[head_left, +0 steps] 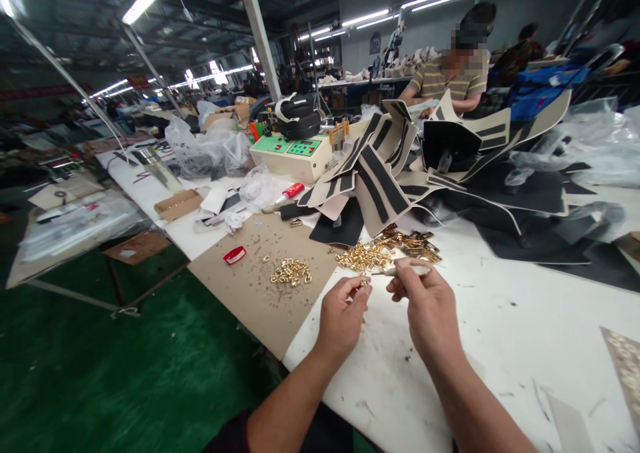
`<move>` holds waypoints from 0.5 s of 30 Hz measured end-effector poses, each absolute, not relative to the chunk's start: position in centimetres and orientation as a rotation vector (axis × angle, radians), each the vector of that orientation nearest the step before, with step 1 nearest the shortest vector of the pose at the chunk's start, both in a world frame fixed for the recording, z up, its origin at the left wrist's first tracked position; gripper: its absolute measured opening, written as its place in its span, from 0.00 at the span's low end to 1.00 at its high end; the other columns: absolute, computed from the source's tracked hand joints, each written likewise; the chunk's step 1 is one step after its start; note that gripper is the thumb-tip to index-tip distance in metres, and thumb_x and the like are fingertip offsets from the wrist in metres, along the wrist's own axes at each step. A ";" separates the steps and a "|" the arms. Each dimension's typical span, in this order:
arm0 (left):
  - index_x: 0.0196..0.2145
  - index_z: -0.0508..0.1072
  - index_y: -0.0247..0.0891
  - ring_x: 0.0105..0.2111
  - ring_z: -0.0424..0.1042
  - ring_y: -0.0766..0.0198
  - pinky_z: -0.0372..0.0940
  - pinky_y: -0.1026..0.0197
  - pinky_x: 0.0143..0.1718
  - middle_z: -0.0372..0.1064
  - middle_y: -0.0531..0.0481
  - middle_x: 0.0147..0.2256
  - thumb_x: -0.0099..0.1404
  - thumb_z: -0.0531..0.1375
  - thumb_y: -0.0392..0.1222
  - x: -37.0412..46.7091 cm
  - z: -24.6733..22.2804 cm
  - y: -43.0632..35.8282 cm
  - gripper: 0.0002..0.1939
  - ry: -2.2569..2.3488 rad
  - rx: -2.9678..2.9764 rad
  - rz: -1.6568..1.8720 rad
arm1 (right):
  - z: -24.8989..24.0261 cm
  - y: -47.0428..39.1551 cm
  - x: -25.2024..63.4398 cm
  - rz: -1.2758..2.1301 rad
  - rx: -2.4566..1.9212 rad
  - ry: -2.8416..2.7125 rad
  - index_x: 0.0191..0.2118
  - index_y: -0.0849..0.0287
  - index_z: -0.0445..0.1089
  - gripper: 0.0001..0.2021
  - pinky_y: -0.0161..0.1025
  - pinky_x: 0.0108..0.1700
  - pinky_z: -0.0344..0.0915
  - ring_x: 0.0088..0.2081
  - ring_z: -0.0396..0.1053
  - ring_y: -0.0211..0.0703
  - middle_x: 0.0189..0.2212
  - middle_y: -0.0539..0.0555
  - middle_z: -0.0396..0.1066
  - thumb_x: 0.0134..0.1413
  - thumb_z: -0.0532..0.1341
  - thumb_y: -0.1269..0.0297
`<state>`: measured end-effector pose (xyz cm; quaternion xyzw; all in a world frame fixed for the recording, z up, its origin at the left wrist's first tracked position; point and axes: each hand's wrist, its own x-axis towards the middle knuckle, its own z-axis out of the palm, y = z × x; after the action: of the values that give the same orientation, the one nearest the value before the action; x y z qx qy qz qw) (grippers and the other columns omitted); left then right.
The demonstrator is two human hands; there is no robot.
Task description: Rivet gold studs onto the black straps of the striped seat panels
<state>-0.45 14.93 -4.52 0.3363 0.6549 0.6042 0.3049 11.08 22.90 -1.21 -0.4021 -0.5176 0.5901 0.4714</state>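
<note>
Between the thumb and fingers of my left hand (343,316) is a small gold metal fitting (365,282), too small to make out fully. My right hand (429,306) is wrapped round the pale handle of a small screwdriver (391,272), its thin shaft directed left at the fitting. Both hands are just above the white table (385,379). A heap of gold metal fittings (363,256) lies right behind them, with flat gold hardware pieces (420,246) on its right side. Farther left, a smaller pile of gold rings (291,273) rests on brown board (240,299).
Black-and-beige cut panels (383,186) are stacked loosely behind the fittings. A green-topped control box (293,154) stands at the back, near a red-capped tube (293,191). A red object (235,255) and a cardboard box (178,204) sit to the left. Across the table is another person (450,83).
</note>
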 end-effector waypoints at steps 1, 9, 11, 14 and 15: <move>0.47 0.81 0.38 0.28 0.69 0.67 0.64 0.66 0.23 0.75 0.47 0.38 0.69 0.63 0.46 -0.7 -4.7 14.8 0.14 1.773 0.968 1.594 | -1.0 22.8 11.2 1.384 -1.012 -1.363 0.39 0.55 0.74 0.15 0.36 0.31 0.67 0.27 0.70 0.40 0.26 0.48 0.73 0.60 0.67 0.47; 0.47 0.82 0.39 0.38 0.75 0.60 0.68 0.62 0.35 0.77 0.45 0.41 0.70 0.62 0.41 -0.9 -5.1 14.4 0.11 1.905 1.227 1.538 | -0.4 22.4 11.3 1.148 -1.090 -1.719 0.36 0.55 0.74 0.19 0.37 0.26 0.58 0.21 0.61 0.39 0.20 0.45 0.67 0.63 0.62 0.43; 0.47 0.82 0.40 0.39 0.75 0.59 0.68 0.61 0.36 0.77 0.45 0.41 0.71 0.62 0.42 -0.8 -5.0 14.4 0.11 1.910 1.223 1.529 | -0.5 22.5 11.3 1.125 -1.089 -1.727 0.35 0.55 0.74 0.19 0.37 0.26 0.58 0.22 0.62 0.39 0.20 0.46 0.67 0.64 0.61 0.43; 0.47 0.82 0.41 0.39 0.75 0.59 0.68 0.62 0.37 0.77 0.45 0.41 0.71 0.62 0.43 -0.7 -4.7 14.4 0.11 1.909 1.216 1.527 | -0.5 22.5 11.4 1.110 -1.090 -1.730 0.35 0.55 0.73 0.19 0.37 0.27 0.58 0.22 0.62 0.40 0.20 0.46 0.67 0.64 0.61 0.43; 0.47 0.82 0.41 0.39 0.75 0.59 0.68 0.62 0.36 0.77 0.45 0.41 0.71 0.62 0.43 -0.6 -4.6 14.4 0.11 1.905 1.215 1.534 | -0.5 22.5 11.4 1.108 -1.091 -1.732 0.35 0.55 0.73 0.19 0.37 0.27 0.58 0.22 0.62 0.40 0.20 0.46 0.67 0.64 0.61 0.43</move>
<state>-0.64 14.43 -4.64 0.4354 0.6828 0.5501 0.2039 11.39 22.54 -0.52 -0.4303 -0.6834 0.4371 0.3960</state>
